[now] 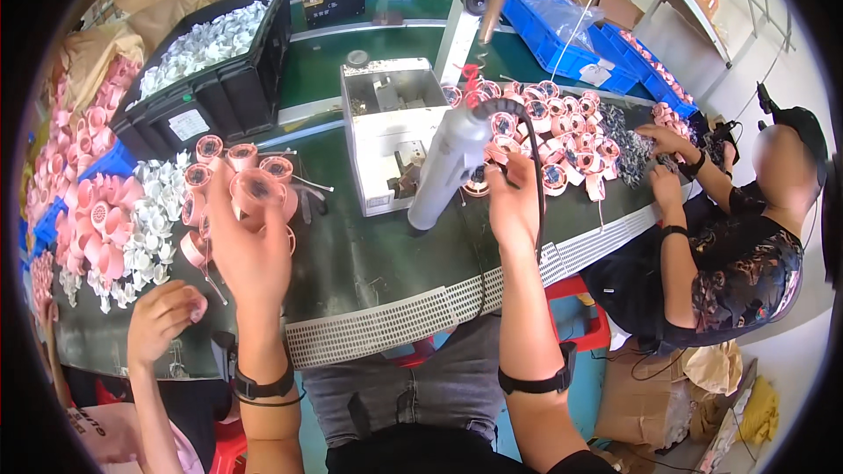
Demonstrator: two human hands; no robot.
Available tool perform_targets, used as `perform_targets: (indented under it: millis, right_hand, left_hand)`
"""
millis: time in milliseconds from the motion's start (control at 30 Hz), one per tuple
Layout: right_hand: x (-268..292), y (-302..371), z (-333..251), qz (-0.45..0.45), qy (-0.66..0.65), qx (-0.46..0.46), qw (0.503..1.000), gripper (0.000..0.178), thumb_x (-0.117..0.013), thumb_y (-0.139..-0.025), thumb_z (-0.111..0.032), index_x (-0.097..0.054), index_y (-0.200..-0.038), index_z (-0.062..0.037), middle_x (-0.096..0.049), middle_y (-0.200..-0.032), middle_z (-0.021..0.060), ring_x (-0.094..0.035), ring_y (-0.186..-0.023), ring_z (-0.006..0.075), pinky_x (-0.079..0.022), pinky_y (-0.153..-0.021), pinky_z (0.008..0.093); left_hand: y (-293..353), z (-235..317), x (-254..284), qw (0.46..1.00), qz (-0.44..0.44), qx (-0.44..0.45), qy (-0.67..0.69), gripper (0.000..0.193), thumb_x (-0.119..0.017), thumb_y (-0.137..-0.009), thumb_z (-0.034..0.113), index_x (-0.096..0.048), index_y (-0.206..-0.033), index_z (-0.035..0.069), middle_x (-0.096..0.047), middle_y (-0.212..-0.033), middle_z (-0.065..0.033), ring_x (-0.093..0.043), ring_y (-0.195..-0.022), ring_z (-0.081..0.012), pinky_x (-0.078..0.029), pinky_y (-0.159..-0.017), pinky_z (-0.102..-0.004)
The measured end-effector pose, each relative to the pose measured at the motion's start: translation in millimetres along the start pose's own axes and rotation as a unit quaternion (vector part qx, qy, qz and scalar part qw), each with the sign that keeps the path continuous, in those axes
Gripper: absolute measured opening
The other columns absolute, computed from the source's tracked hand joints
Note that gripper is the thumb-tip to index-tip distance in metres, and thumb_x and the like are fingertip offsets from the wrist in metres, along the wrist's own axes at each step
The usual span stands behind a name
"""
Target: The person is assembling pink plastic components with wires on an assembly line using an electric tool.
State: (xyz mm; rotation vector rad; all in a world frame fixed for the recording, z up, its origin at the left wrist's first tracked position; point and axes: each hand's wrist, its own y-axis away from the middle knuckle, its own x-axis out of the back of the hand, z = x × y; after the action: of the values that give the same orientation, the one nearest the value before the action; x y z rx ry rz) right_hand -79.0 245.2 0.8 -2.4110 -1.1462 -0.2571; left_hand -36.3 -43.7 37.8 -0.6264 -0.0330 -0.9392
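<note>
My left hand [248, 254] is raised over a cluster of pink round housings [241, 156] with dark insides. Its fingers close on one pink housing [263, 193], which looks slightly blurred. Further right, my right hand [516, 211] pinches another pink housing [502, 149] at the edge of a large pile of similar wired housings [571, 127]. Between my hands a grey cylindrical tool [450, 171] hangs from a red tie and a coiled cord. Behind it stands a white metal box fixture [386, 145].
At left, a neighbour's hand [167, 320] holds a small piece beside white parts [149, 250] and pink shells [97, 219]. A black crate [206, 92] stands behind. At right, a person in a cap [738, 246] handles small dark parts [632, 145]. Blue bins [562, 44] line the back.
</note>
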Motion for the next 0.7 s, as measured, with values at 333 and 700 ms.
perform_targets:
  millis: [333, 700]
  right_hand:
    - [10, 7, -19, -0.075, 0.056, -0.16, 0.983, 0.041, -0.071, -0.083, -0.015, -0.056, -0.119, -0.0053, -0.067, -0.085, 0.011, -0.068, -0.084, 0.0227, -0.054, -0.078, 0.0367]
    - [38, 137, -42, -0.096, -0.44, -0.159, 0.879, 0.041, -0.06, -0.092, 0.004, -0.035, -0.124, -0.0028, -0.051, -0.116, 0.0121, -0.059, -0.104, 0.0215, -0.054, -0.087, 0.0336]
  left_hand:
    - [36, -3, -16, 0.924, -0.365, 0.067, 0.089, 0.016, -0.068, -0.088, 0.015, -0.07, -0.096, 0.001, -0.07, -0.075, -0.0072, -0.065, -0.064, -0.0118, -0.051, -0.059, -0.0283]
    - [60, 15, -39, 0.676, -0.611, 0.255, 0.323, 0.047, -0.057, -0.1, 0.029, -0.048, -0.136, 0.0, -0.059, -0.129, -0.0124, -0.061, -0.11, -0.0174, -0.054, -0.091, -0.035]
